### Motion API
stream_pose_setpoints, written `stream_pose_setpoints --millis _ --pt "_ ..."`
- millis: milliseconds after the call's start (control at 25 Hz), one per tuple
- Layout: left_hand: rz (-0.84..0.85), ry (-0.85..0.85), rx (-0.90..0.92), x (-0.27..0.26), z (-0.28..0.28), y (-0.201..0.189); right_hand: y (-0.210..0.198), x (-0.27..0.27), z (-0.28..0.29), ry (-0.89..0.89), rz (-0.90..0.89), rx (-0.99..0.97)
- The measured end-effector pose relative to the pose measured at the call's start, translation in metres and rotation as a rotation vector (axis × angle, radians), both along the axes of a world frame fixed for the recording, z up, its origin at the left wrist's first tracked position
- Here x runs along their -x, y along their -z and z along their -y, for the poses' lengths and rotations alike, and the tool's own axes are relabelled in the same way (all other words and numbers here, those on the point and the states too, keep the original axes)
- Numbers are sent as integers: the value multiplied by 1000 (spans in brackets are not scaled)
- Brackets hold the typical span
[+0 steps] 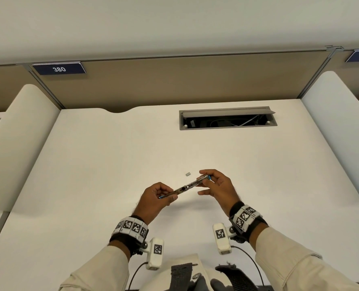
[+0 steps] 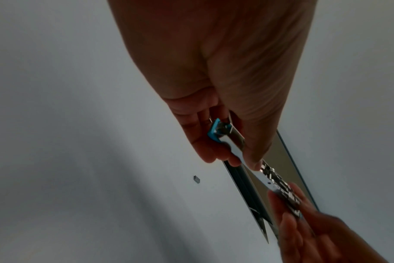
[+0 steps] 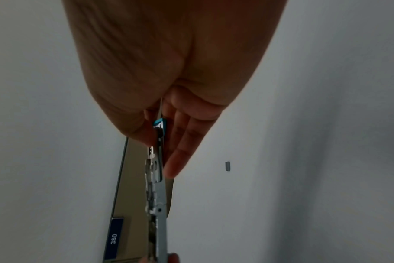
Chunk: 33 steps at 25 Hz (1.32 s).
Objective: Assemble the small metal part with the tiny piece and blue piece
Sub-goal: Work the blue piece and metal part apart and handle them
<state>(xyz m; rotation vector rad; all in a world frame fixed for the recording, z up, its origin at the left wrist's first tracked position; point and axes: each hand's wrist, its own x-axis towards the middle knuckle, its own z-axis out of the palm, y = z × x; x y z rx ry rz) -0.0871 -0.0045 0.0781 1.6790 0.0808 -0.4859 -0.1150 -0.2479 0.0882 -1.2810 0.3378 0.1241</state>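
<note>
Metal part (image 1: 192,185) is being held in the air above the table (image 1: 111,164), tilted, lower end toward the left hand (image 1: 156,198), upper end toward the right hand (image 1: 218,185). Left grip is pinching the lower end between thumb and curled fingers; a blue piece (image 2: 214,132) is sitting on that end, clear in the left wrist view. Right grip is pinching the upper end between thumb and index, other fingers (image 3: 180,156) lying straight alongside the strip; a second blue bit (image 3: 160,122) is showing at that end. Middle of the part is showing a stamped, notched mechanism and small holes.

Tiny piece (image 1: 188,174), grey and rectangular, is lying alone on the table just beyond the part, near the right hand, touching nothing.

Further back an open cable hatch (image 1: 228,118) is sitting in the table. Blue sign (image 1: 59,69) reading 380 is hanging on the partition behind.
</note>
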Motion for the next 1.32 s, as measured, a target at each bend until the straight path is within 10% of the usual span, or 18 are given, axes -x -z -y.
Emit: stream_pose_setpoints --millis 1320 --pt "348 339 -217 -8 22 -18 6 -12 -23 -335 32 401"
